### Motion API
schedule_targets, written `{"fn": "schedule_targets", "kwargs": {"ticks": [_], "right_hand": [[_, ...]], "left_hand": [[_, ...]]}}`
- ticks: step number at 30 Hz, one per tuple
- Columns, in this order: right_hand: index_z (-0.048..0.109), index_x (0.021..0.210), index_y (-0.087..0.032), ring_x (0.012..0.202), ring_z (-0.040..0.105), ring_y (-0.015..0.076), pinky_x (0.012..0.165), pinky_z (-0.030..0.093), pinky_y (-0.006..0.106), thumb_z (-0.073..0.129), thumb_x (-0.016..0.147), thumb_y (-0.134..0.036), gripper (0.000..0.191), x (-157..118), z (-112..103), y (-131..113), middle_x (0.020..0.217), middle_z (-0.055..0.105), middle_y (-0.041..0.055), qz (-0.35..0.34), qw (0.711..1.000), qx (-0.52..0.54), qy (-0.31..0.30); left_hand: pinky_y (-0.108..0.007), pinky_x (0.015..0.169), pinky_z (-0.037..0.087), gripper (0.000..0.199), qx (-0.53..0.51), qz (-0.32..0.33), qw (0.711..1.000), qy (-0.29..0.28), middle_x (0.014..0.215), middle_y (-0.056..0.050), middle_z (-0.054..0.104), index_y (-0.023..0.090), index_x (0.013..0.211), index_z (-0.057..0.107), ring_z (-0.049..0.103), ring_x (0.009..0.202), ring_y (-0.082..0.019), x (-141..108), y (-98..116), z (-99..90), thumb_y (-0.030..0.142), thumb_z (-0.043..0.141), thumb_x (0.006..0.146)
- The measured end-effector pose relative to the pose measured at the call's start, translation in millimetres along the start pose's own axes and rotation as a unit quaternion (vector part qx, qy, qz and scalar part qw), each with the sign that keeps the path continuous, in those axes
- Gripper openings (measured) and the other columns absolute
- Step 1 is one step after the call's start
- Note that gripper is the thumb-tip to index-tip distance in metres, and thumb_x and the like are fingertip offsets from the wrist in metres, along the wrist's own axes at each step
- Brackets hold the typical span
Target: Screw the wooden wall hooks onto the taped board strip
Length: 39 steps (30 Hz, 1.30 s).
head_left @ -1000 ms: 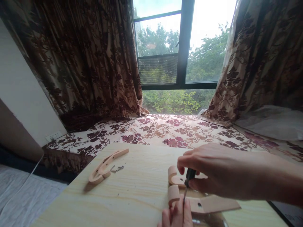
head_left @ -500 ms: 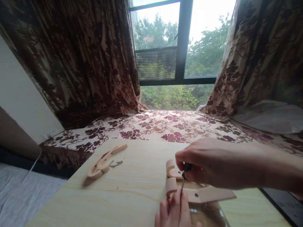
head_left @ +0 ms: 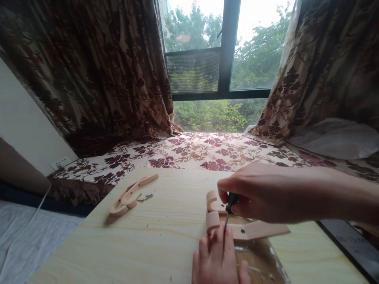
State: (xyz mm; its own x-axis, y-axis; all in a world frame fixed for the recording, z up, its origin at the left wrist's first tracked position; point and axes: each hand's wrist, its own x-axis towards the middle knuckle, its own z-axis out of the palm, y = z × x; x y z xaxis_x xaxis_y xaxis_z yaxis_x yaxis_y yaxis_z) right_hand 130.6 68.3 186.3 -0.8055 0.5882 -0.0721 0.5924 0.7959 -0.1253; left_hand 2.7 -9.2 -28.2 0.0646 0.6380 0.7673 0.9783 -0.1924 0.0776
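My right hand (head_left: 257, 193) is closed on the dark handle of a screwdriver (head_left: 232, 202), its thin shaft pointing down between the fingertips of my left hand (head_left: 217, 256). Those left fingertips press on a curved wooden hook (head_left: 212, 221) near its bend; whether they also pinch a screw is hidden. A dark hole shows in the hook's long flat arm (head_left: 251, 230), which reaches right. Just behind lies a second wooden hook (head_left: 211, 198), partly covered by my right hand. Both rest over a brown board with a shiny clear wrapping (head_left: 260, 258).
Two more curved wooden hooks (head_left: 130, 196) lie at the table's left, beside several small screws (head_left: 145, 198). The pale wooden table (head_left: 133, 244) meets a flower-patterned cloth ledge (head_left: 189, 152) below the window. A dark flat object (head_left: 340, 244) sits at the right edge.
The whole view has shifted slightly, so the table and hands appear higher. Both hands keep nearly the same hold on the screwdriver and hook.
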Motion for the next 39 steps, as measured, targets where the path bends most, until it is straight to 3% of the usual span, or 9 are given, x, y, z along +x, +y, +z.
{"fn": "schedule_targets", "kwargs": {"ticks": [4,7,12,18,23,26,29,36,39], "right_hand": [[0.061,0.074,-0.017,0.049,0.037,0.0101,0.046,0.023,0.024,0.05,0.082,-0.027,0.017,5.1,2.8,2.6,0.059,0.054,-0.0001,0.044,0.999,-0.019,0.005],[0.063,0.082,-0.018,0.051,0.039,0.0107,0.048,0.024,0.024,0.052,0.082,-0.034,0.019,5.2,-0.7,3.9,0.063,0.057,0.0006,0.049,0.999,-0.025,0.001],[0.064,0.085,-0.017,0.055,0.041,0.0102,0.051,0.026,0.024,0.054,0.08,-0.025,0.014,1.8,-4.2,4.6,0.068,0.058,0.0012,0.005,1.0,0.001,-0.021],[0.063,0.073,-0.017,0.05,0.032,0.0106,0.048,0.022,0.026,0.051,0.081,-0.03,0.019,4.3,-0.4,4.4,0.058,0.053,0.0002,0.032,0.997,-0.07,0.016],[0.061,0.093,-0.02,0.056,0.04,0.0105,0.05,0.027,0.023,0.054,0.079,-0.026,0.017,-1.9,-4.3,4.6,0.068,0.056,-0.0012,-0.01,1.0,-0.003,0.007],[0.059,0.082,-0.019,0.053,0.038,0.0085,0.049,0.026,0.022,0.052,0.082,-0.025,0.009,-3.4,-2.3,5.3,0.064,0.053,-0.0024,-0.017,0.999,0.039,0.003],[0.056,0.075,-0.017,0.05,0.035,0.0078,0.047,0.023,0.023,0.051,0.086,-0.031,0.019,-2.2,1.0,6.7,0.06,0.05,-0.0025,0.013,0.999,0.027,0.017],[0.06,0.085,-0.02,0.054,0.04,0.0074,0.048,0.027,0.02,0.055,0.082,-0.022,0.006,-5.0,0.7,8.9,0.065,0.056,-0.0038,-0.006,0.999,0.035,0.031],[0.056,0.07,-0.017,0.049,0.037,0.0066,0.045,0.024,0.022,0.053,0.085,-0.027,0.018,-4.1,2.0,8.2,0.057,0.052,-0.0039,0.016,0.999,0.026,0.04]], "left_hand": [[-0.029,0.062,0.051,0.044,0.011,0.083,0.996,-0.012,0.118,0.002,0.063,0.02,0.119,0.056,0.061,0.086,-0.02,3.1,-11.0,-3.4,0.028,0.047,0.077],[-0.027,0.059,0.051,0.049,0.018,0.139,0.99,-0.013,0.121,-0.002,0.062,0.015,0.123,0.053,0.061,0.087,-0.019,5.0,-19.1,-4.9,0.035,0.05,0.079],[-0.03,0.06,0.052,0.051,0.028,0.146,0.988,-0.035,0.123,-0.002,0.06,0.014,0.126,0.05,0.062,0.089,-0.021,6.6,-19.8,-8.9,0.036,0.049,0.08],[-0.029,0.066,0.053,0.053,0.042,0.158,0.986,-0.042,0.126,-0.001,0.058,0.015,0.128,0.047,0.063,0.088,-0.019,3.4,-23.4,-5.7,0.037,0.05,0.08],[-0.029,0.064,0.052,0.051,0.057,0.179,0.982,-0.029,0.122,-0.001,0.06,0.015,0.125,0.05,0.065,0.082,-0.018,1.3,-27.6,0.4,0.038,0.049,0.08],[-0.029,0.061,0.051,0.049,0.056,0.176,0.983,-0.021,0.119,-0.002,0.062,0.015,0.124,0.051,0.065,0.081,-0.018,1.8,-26.9,0.8,0.038,0.049,0.08],[-0.029,0.06,0.051,0.05,0.054,0.17,0.984,-0.02,0.12,-0.002,0.062,0.015,0.124,0.051,0.065,0.082,-0.018,2.3,-26.9,1.1,0.038,0.05,0.08],[-0.029,0.061,0.051,0.052,0.056,0.185,0.981,-0.019,0.12,-0.002,0.061,0.015,0.126,0.049,0.065,0.081,-0.018,1.0,-29.0,1.8,0.038,0.05,0.079],[-0.028,0.061,0.051,0.052,0.055,0.183,0.981,-0.025,0.12,-0.002,0.061,0.014,0.124,0.051,0.064,0.082,-0.018,2.7,-29.4,0.6,0.037,0.05,0.079]]}}
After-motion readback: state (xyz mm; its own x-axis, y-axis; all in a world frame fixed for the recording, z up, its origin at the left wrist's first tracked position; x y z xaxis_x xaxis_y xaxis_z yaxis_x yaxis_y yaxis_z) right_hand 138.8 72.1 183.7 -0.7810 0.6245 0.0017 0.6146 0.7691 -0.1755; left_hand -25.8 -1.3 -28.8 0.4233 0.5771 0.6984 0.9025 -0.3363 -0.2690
